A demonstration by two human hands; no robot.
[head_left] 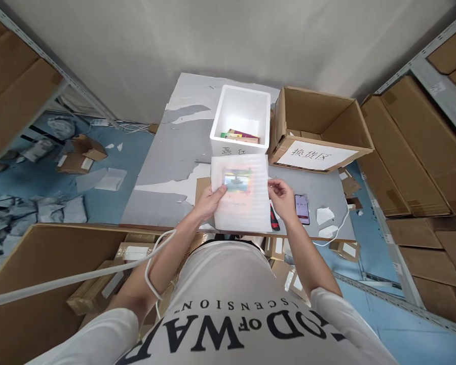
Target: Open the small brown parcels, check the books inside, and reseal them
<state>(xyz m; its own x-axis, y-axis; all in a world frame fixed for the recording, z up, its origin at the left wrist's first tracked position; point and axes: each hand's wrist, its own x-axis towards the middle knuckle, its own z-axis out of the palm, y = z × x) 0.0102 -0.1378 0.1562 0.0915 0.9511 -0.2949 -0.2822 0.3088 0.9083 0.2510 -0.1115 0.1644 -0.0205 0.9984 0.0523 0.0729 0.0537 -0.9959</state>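
Note:
A white, translucent foam pouch (240,213) is held over the front of the table, and a small colourful picture shows in its upper middle. My left hand (210,202) grips the left edge, thumb on top and fingers underneath. At the right edge my right hand (281,196) has its fingertips pinched together on the foam. Close to that hand lies a red and black tool (274,219), partly hidden by the pouch. A phone (302,209) with a lit screen lies to the right of my right wrist.
Behind the pouch stands a white foam box (240,109) with several flat coloured packs inside. Right of it is an open cardboard box (321,126) with a handwritten label. A white cable (79,279) crosses my left forearm. Shelves of cartons (410,147) flank the right side.

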